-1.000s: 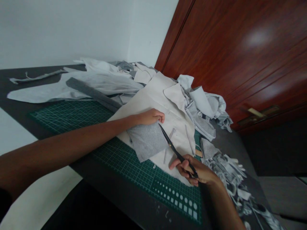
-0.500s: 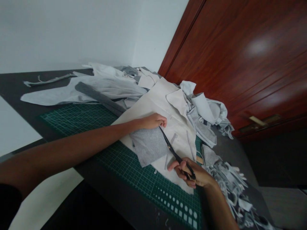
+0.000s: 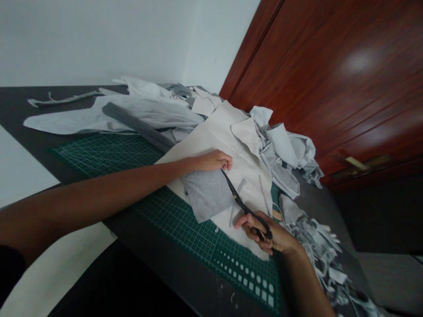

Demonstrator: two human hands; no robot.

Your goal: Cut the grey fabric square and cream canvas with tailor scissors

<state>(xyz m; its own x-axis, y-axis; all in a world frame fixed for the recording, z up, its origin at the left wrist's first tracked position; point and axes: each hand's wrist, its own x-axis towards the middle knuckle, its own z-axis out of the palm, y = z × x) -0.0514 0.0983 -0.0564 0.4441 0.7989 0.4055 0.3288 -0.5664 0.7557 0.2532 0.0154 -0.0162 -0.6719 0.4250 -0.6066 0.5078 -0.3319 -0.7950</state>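
My left hand [image 3: 213,160] lies on a cream cloth [image 3: 228,136], curled at its edge and pressing the cloth down just above a grey fabric piece [image 3: 206,196]. My right hand [image 3: 264,233] grips black scissors [image 3: 243,204] low on the cloth. Their long blades reach up to the right edge of the grey piece, with the tips near my left hand. The cloth lies on a green cutting mat [image 3: 175,222], and the hands hide part of it.
A dark table [image 3: 39,105] carries the mat. A long grey strip [image 3: 139,127] and white cloth [image 3: 148,112] lie behind it, with heaped grey-white scraps [image 3: 313,246] to the right. A red-brown wooden door [image 3: 330,79] with a brass handle [image 3: 358,165] stands beyond.
My view has shifted slightly, so the table sits a little further right. My hands and the scissors stay almost in the same place on the cloth.
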